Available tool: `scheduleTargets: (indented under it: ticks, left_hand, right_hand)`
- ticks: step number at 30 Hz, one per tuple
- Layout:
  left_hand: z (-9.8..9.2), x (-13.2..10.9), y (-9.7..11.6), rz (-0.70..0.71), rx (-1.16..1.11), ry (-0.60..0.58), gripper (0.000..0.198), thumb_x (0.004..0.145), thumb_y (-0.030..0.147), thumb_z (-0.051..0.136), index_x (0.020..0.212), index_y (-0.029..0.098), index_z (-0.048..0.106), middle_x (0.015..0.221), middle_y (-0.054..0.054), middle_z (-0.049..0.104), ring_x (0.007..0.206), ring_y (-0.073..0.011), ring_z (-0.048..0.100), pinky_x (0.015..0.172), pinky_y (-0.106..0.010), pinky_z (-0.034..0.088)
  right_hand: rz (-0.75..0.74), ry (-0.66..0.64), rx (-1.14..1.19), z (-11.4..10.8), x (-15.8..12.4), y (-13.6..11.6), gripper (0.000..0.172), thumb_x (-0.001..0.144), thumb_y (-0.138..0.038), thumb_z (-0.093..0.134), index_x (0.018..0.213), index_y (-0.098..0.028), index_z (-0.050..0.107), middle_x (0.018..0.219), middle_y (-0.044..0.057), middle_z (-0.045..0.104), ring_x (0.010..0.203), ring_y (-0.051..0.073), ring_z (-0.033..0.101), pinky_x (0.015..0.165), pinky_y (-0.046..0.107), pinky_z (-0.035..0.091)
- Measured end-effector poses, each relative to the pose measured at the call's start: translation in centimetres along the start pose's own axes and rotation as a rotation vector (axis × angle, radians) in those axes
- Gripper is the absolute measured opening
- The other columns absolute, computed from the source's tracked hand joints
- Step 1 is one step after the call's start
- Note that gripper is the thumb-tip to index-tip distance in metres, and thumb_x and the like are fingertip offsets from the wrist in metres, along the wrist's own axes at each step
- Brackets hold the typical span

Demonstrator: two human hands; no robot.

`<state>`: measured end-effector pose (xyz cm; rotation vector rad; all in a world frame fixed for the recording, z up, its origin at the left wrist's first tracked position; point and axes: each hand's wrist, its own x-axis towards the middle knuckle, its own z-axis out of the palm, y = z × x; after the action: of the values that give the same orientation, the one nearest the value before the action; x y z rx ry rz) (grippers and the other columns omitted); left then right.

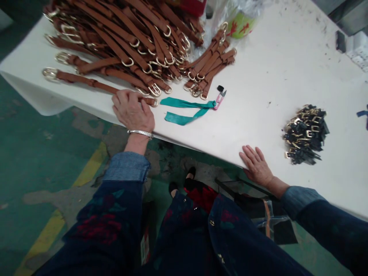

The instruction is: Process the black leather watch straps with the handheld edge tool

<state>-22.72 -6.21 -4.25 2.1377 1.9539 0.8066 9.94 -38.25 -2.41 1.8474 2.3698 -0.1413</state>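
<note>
My left hand (132, 110) lies on the white table (273, 84) near its front edge, fingers curled over the end of a long brown leather strap (86, 81) with a gold buckle. Whether it grips the strap is unclear. A silver bangle sits on that wrist. My right hand (255, 165) rests flat and open on the table's front edge, holding nothing. A large heap of brown straps with gold rings (129, 38) fills the far left of the table. A smaller bundle of short brown straps (209, 65) lies beside it.
A teal ribbon (184, 110) tied to pink thread snips (220, 99) lies right of my left hand. A pile of small black pieces with gold buckles (306, 133) sits at the right. A plastic bag and green item (240, 19) are at the back. Green floor below.
</note>
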Motion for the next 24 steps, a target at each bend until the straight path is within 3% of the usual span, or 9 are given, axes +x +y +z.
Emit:
scheduleTargets:
  ticks: [12,24]
  left_hand:
    - [0.28,0.06,-0.38,0.009,-0.03,-0.033,0.024,0.085,0.024,0.049,0.105,0.013,0.056,0.121,-0.01,0.048,0.116,-0.0268,0.036,0.097,-0.047,0.032]
    - [0.4,0.11,-0.77,0.001,-0.057,-0.013,0.021,0.084,0.024,0.047,0.102,0.018,0.057,0.118,-0.007,0.052,0.114,-0.0246,0.04,0.094,-0.047,0.036]
  right_hand:
    - [0.01,-0.01,-0.005,0.26,-0.18,0.2,0.082,0.079,-0.021,0.053,0.148,-0.016,0.008,0.153,0.014,0.011,0.139,0.033,0.015,0.11,0.058,0.015]
    - [0.02,0.006,-0.006,0.62,-0.45,0.22,0.081,0.08,-0.021,0.052,0.148,-0.018,0.008,0.153,0.013,0.012,0.139,0.033,0.016,0.11,0.058,0.017]
